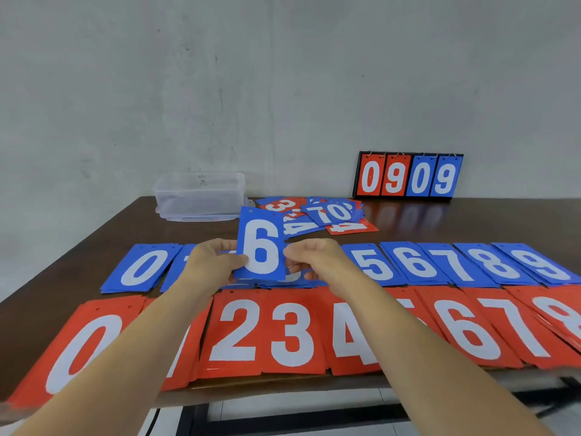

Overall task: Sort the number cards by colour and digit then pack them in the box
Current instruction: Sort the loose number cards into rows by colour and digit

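Two bare hands hold one blue card with a white 6 (261, 247) upright above the middle of a dark brown wooden table (471, 221). The left hand (213, 262) pinches the card's lower left edge, thumb on the printed face and fingers curled behind. The right hand (314, 259) pinches the right edge with its fingertips, the other fingers curled in.

Below and behind the held card runs a row of blue card stacks (418, 265). It shows 0 at the left end and 5, 6, 7, 8 and 9 toward the right, while the hands hide the middle stacks. Nearer the person lies a row of red card stacks (283, 335) along the table's front edge. Here 0, 2, 3, 4, 6, 7 and 8 are readable, and the forearms cover parts of the others.

Farther back, a loose heap of mixed red and blue cards (330, 212) lies overlapping at odd angles. Just left of it stands a clear plastic box (201, 196), with no cards visible inside. At the back right, a black-framed flip scoreboard (408, 176) reading 0 9 0 9 leans against the grey wall (283, 73).
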A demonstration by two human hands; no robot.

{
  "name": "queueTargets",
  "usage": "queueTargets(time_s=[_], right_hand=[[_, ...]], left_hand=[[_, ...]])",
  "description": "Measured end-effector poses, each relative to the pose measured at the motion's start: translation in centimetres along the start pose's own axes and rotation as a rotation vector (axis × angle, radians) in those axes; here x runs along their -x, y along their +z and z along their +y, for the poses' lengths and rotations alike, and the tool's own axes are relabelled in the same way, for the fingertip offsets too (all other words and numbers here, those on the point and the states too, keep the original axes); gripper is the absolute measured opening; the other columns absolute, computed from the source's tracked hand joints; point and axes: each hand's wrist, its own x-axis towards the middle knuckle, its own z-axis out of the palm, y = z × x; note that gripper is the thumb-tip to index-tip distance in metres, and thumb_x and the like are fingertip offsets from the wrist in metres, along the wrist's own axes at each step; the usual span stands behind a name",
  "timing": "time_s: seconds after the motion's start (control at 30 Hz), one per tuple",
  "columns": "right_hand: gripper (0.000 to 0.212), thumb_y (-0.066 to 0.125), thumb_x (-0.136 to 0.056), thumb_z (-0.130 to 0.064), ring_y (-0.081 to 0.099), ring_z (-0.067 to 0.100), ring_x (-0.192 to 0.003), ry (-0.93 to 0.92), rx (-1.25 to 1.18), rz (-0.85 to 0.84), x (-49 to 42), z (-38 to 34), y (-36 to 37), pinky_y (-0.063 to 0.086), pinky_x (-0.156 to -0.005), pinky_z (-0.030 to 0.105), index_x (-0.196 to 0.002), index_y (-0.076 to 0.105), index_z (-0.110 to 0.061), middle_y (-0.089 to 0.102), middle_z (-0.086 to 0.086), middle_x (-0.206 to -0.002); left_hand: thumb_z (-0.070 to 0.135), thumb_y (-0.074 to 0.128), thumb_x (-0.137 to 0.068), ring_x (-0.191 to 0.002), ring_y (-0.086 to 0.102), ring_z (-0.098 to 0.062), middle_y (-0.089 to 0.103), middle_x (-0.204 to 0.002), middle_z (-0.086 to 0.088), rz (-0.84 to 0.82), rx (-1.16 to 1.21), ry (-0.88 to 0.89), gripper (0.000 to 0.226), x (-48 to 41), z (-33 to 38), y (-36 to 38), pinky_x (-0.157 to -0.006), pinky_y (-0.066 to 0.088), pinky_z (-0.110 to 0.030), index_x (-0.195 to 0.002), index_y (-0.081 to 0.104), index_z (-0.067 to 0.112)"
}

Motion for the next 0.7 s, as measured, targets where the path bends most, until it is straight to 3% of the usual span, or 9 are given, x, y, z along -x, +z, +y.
queueTargets(time_s=[0.1, 0.27, 0.4, 0.47, 0.53, 0.6, 0.7], right_hand=[[0.008, 0.071, -0.086, -0.017, 0.063, 0.006, -0.065, -0.003, -0.016, 0.038, 0.2, 0.3, -1.4, 0.043, -0.056, 0.019, -0.092, 0.069, -0.013, 0.071, -0.003, -0.079], [0.004, 0.070, -0.086, -0.011, 0.057, 0.003, -0.053, 0.023, -0.014, 0.202, 0.4, 1.2, -7.3, 0.041, -0.053, 0.021, -0.085, 0.068, -0.015, 0.067, -0.008, -0.067], [0.006, 0.068, -0.085, -0.006, 0.049, 0.011, -0.050, 0.083, 0.012, 0.360, 0.8, 2.9, -15.1, 0.034, -0.042, 0.021, -0.090, 0.070, -0.006, 0.064, 0.004, -0.068], [0.004, 0.066, -0.085, -0.003, 0.039, 0.015, -0.046, 0.136, 0.038, 0.430, 0.8, 3.9, -18.7, 0.027, -0.037, 0.021, -0.082, 0.068, -0.005, 0.055, 0.008, -0.061], [0.022, 0.064, -0.084, -0.002, 0.027, 0.018, -0.045, 0.205, 0.077, 0.476, 0.5, 5.0, -21.6, 0.021, -0.039, 0.023, -0.065, 0.056, -0.007, 0.040, 0.006, -0.053], [0.033, 0.063, -0.084, -0.003, 0.023, 0.018, -0.045, 0.260, 0.118, 0.479, 0.0, 6.2, -23.4, 0.019, -0.043, 0.025, -0.059, 0.042, -0.010, 0.034, 0.005, -0.051], [0.027, 0.065, -0.083, -0.006, 0.029, 0.019, -0.041, 0.305, 0.244, 0.422, -0.9, 7.6, -24.4, 0.023, -0.039, 0.022, -0.065, 0.044, -0.007, 0.040, 0.008, -0.052]], left_hand=[[0.010, 0.069, -0.087, -0.090, 0.070, -0.023, 0.071, -0.103, -0.011, -0.049, -0.013, 0.011, 0.019, 0.1, 0.3, 2.2, -0.081, 0.058, -0.043, -0.104, 0.063, 0.011], [0.012, 0.070, -0.086, -0.071, 0.067, -0.013, 0.072, -0.087, -0.013, -0.033, -0.064, 0.038, 0.021, -0.3, 1.4, 4.9, -0.060, 0.053, -0.018, -0.107, 0.064, 0.011], [0.012, 0.072, -0.085, -0.079, 0.067, -0.016, 0.071, -0.085, -0.008, -0.028, -0.098, 0.059, 0.023, -1.1, 2.0, 6.8, -0.066, 0.053, -0.021, -0.106, 0.064, 0.013], [0.013, 0.073, -0.084, -0.078, 0.066, -0.016, 0.072, -0.087, -0.010, -0.025, -0.118, 0.063, 0.024, -1.5, 2.1, 7.9, -0.075, 0.055, -0.028, -0.107, 0.065, 0.012], [0.013, 0.073, -0.083, -0.075, 0.065, -0.015, 0.071, -0.087, -0.010, -0.010, -0.137, 0.063, 0.025, -1.9, 2.1, 9.0, -0.079, 0.055, -0.032, -0.107, 0.066, 0.011], [0.014, 0.074, -0.083, -0.077, 0.065, -0.016, 0.071, -0.087, -0.009, 0.004, -0.147, 0.061, 0.025, -2.1, 2.0, 10.0, -0.076, 0.053, -0.031, -0.107, 0.066, 0.011], [0.017, 0.073, -0.084, -0.084, 0.066, -0.021, 0.071, -0.091, -0.010, 0.028, -0.174, 0.039, 0.026, -2.3, 2.0, 11.2, -0.083, 0.054, -0.035, -0.108, 0.066, 0.014]])
